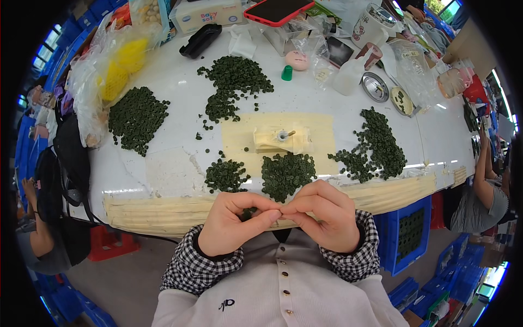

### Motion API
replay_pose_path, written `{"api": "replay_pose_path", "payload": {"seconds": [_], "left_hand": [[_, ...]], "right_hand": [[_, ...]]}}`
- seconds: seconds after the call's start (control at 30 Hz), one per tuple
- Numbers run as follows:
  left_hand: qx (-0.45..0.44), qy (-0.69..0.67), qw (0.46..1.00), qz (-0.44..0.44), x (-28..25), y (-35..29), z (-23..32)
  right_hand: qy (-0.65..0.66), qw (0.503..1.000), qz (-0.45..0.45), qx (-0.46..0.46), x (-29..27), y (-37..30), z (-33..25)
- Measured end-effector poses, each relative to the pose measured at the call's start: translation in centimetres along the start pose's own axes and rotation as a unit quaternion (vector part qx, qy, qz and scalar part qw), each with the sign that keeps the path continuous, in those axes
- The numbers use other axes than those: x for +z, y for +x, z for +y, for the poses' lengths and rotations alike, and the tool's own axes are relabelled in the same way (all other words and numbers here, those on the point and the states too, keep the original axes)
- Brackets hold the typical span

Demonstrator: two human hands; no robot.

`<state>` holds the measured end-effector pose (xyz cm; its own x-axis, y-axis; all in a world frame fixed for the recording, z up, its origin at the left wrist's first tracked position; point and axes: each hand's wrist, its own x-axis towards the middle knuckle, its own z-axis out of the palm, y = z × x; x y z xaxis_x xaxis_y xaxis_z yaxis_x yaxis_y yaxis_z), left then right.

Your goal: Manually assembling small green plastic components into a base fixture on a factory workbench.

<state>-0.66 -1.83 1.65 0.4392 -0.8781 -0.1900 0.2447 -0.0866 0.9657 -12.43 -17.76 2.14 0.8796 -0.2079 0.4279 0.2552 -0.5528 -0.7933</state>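
My left hand [231, 220] is curled closed at the table's near edge, with a few small dark green round parts [248, 213] showing inside its bent fingers. My right hand [326, 213] meets it at the fingertips in a pinch. Whatever sits between the two thumbs and forefingers is too small to make out. Just beyond the hands lie a heap of dark green ring-shaped parts [287, 175] and a smaller heap [225, 175] to its left. Behind them, a tape-wrapped block [267, 140] with a metal fitting [283, 136] is fixed on yellowish tape.
Larger green heaps lie at the left [137, 119], the back [235, 76] and the right [381, 144]. A phone in a red case [278, 11], a black case [200, 41] and a round tin [375, 87] stand farther back. A blue crate [404, 237] is below the right edge.
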Motion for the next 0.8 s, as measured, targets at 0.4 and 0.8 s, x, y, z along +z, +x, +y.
{"api": "replay_pose_path", "payload": {"seconds": [0.4,0.8], "left_hand": [[0.031,-0.012,0.998,0.054,0.4,0.0,-0.5],[0.045,0.025,0.994,0.096,0.8,-0.3,-0.5]], "right_hand": [[0.137,0.985,0.019,0.099,0.5,0.1,0.3],[0.178,0.975,0.035,0.130,1.2,-0.1,0.4]]}}
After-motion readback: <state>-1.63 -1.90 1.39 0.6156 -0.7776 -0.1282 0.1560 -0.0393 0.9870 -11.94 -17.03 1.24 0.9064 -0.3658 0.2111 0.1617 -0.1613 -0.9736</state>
